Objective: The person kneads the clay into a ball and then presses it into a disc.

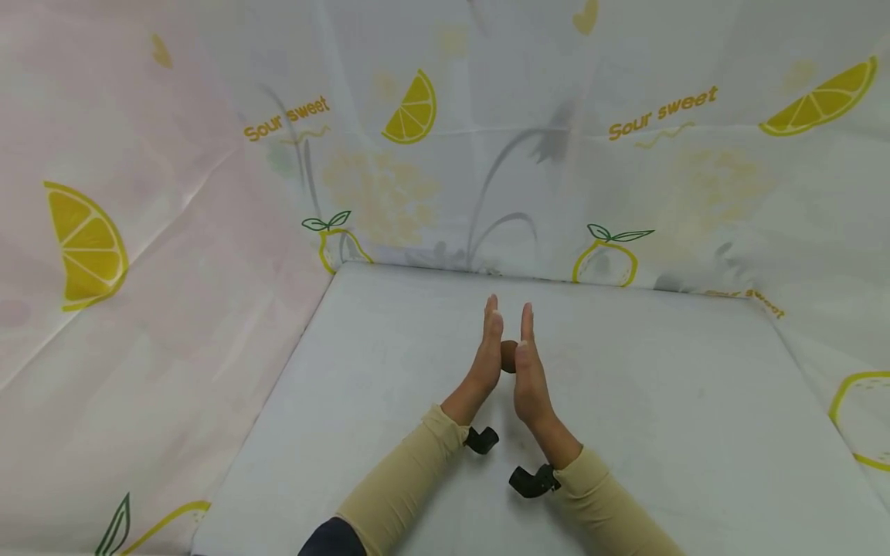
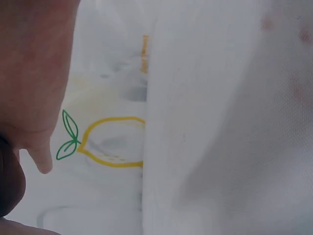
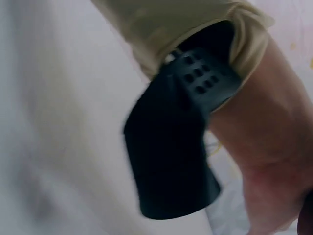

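A small brown ball [image 1: 509, 357] is between the two palms, partly covered by the right hand. The left hand [image 1: 486, 357] stands upright with straight fingers, its palm against the ball's left side. Facing it, the right hand [image 1: 531, 378] presses from the other side, fingers straight and pointing up. In the left wrist view the ball [image 2: 11, 178] looks dark and is cut off by the edge, with the right hand [image 2: 34, 73] above it. The right wrist view catches the left hand [image 3: 276, 191] and a dark sliver of the ball [image 3: 306, 215].
Below the hands is a white tabletop [image 1: 667, 417]. Behind and to the left hangs a pale lemon-print cloth [image 1: 445, 185]. Black wrist cameras [image 1: 482, 440] stick out from both beige cuffs; one camera [image 3: 168, 147] fills the middle of the right wrist view.
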A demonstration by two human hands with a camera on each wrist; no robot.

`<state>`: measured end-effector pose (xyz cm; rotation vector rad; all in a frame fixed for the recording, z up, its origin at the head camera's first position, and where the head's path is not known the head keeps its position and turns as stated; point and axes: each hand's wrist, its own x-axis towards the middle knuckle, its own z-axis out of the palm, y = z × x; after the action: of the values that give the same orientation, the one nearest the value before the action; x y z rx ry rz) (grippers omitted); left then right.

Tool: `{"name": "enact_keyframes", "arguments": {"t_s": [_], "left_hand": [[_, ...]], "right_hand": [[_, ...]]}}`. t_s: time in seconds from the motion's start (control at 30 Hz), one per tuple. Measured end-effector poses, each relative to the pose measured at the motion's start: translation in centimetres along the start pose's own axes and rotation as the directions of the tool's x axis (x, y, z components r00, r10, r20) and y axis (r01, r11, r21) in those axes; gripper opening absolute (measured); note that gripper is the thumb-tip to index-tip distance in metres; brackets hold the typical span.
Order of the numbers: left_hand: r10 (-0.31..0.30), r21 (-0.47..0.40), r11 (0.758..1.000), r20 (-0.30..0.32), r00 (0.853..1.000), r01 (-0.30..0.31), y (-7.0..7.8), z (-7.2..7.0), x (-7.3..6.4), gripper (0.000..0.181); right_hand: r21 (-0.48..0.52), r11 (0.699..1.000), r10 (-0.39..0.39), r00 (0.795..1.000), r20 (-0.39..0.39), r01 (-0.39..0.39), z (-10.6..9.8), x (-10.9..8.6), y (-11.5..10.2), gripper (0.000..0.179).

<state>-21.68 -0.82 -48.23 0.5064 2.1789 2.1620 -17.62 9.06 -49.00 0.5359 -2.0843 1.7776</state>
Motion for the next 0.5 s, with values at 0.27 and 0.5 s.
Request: {"name": "enact_keyframes", "arguments": {"t_s": [0.27, 0.5], "left_hand": [[-0.058, -0.018, 0.998, 0.060, 0.997, 0.060, -0.6, 0.2, -0.7, 0.074], [-0.047, -0.023, 0.998, 0.149, 0.988, 0.051, -1.1, 0.9, -1.7, 0.073]], "right_hand": [[0.053, 0.998, 0.022, 1.000, -0.013, -0.021, -0.7, 1.3, -1.2, 0.056], [0.133, 0.985, 0.115, 0.993, -0.018, -0.111, -2.1, 2.6, 0.4, 0.060]]}}
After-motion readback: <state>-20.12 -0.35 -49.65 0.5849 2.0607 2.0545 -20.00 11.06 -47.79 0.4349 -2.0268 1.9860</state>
